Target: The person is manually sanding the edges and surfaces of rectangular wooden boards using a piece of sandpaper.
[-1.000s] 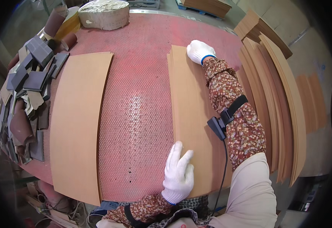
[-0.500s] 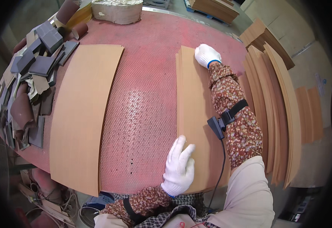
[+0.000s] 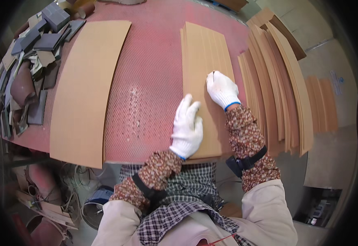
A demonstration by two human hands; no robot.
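In the middle of the table lies a small stack of long, light-brown wooden panels [image 3: 203,49]. My right hand [image 3: 223,88], in a white knit glove, is closed on top of the uppermost panel, about halfway along it. A small dark edge shows by its fingers, but what it grips is hidden. My left hand [image 3: 186,129], also gloved in white, rests near the left edge of the same stack, toward its near end. Its fingers are stretched out and hold nothing.
Another stack of panels [image 3: 86,90] lies to the left on the pink textured tabletop [image 3: 150,53]. Beyond it is a heap of grey blocks and sandpaper-like scraps [image 3: 31,61]. Several boards [image 3: 277,78] stand along the right side. Cables and a bucket-like container [image 3: 95,209] are below the table.
My right hand has come from the far end of the panel back to its middle, staying closed. The whole view has shifted, with the table higher in it. The left hand stays by the panel's edge.
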